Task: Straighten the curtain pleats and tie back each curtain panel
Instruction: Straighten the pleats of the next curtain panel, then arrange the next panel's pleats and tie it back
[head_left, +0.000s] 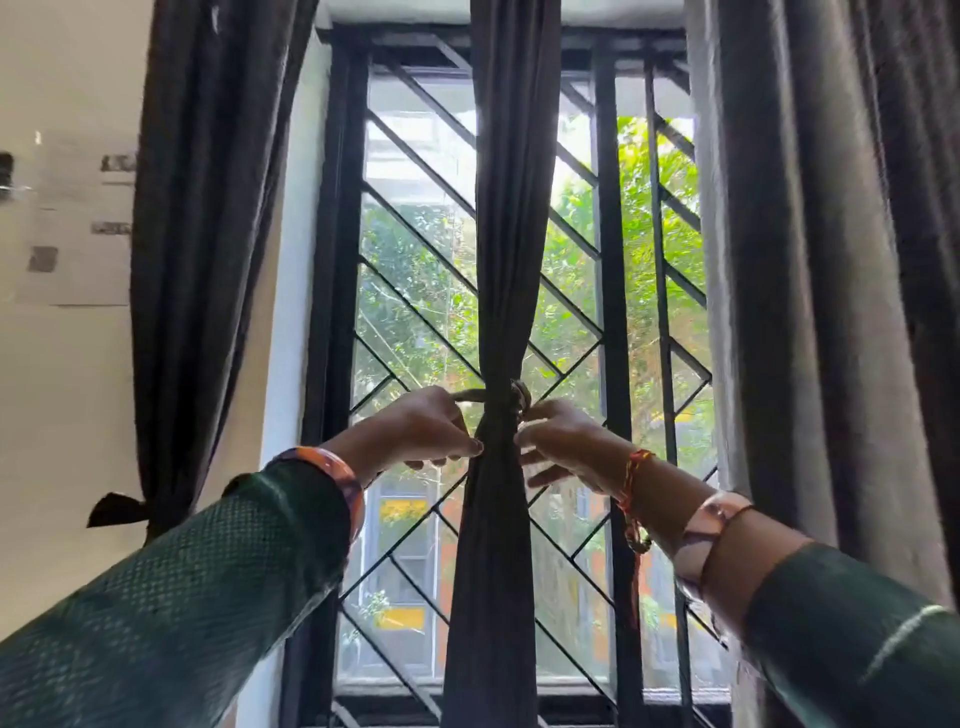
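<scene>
A dark middle curtain panel (506, 234) hangs in front of the window, gathered narrow at waist height by a tie band (514, 397). My left hand (415, 431) grips one end of the tie at the panel's left side, thumb and fingers touching the fabric. My right hand (558, 441) holds the other end at the knot on the panel's right side. The left curtain panel (208, 234) hangs gathered, tied low with a dark bow (122, 509). The right curtain panel (831, 260) hangs loose in broad pleats.
Behind the curtains stands a black window frame with a diagonal metal grille (415, 312), with trees and a building outside. A white wall (62, 364) with papers stuck on it lies to the left. My forearms wear green sleeves and bangles.
</scene>
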